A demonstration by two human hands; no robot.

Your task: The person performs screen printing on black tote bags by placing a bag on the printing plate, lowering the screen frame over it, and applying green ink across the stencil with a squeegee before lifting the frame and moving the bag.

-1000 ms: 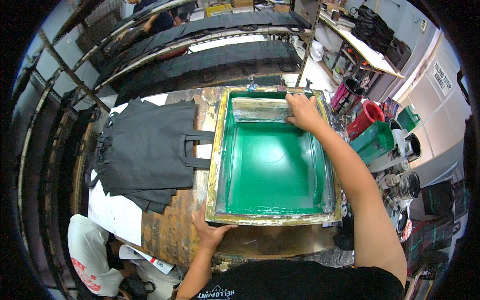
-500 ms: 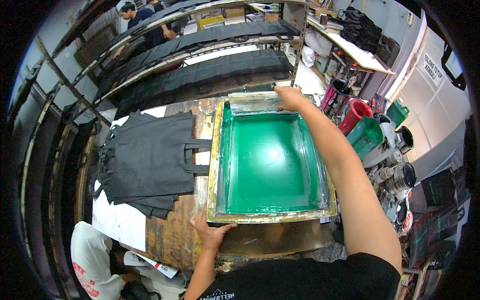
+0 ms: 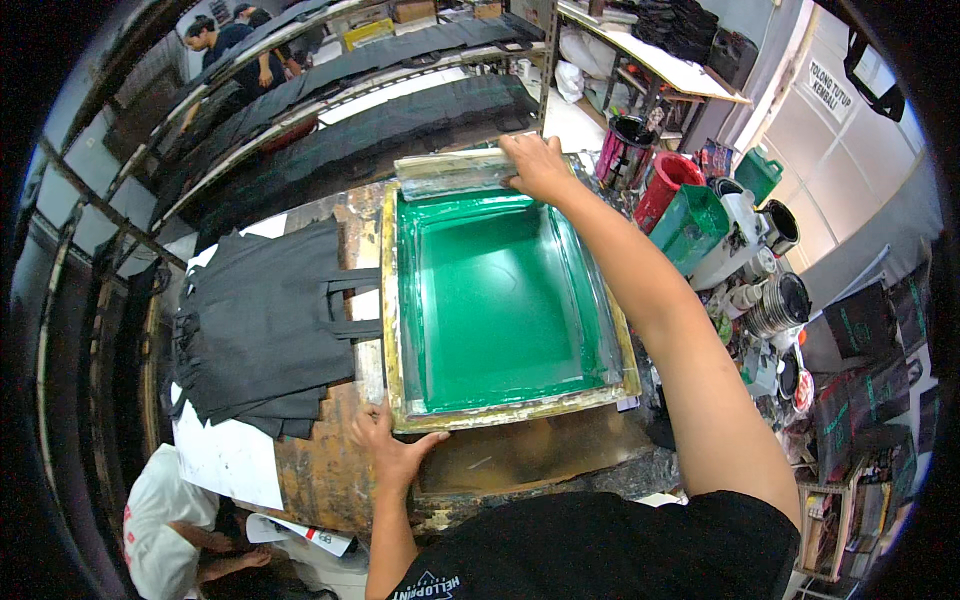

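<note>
You are shifting the squeegee, held in your right hand, from inside the frame to its far edge, seemingly ending a pass, while your left hand is spreading fingers wide at its near-left corner.

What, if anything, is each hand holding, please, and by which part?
The right hand holds the squeegee by its right end. The left hand is at the screen frame's near left corner, grip unclear.

Soft indoor light fills your workbench, a pale sheen glancing off the green printing screen before you.
The rack rails at your left dim toward the black, bending fisheye rim; the door at right glows pale.
</note>
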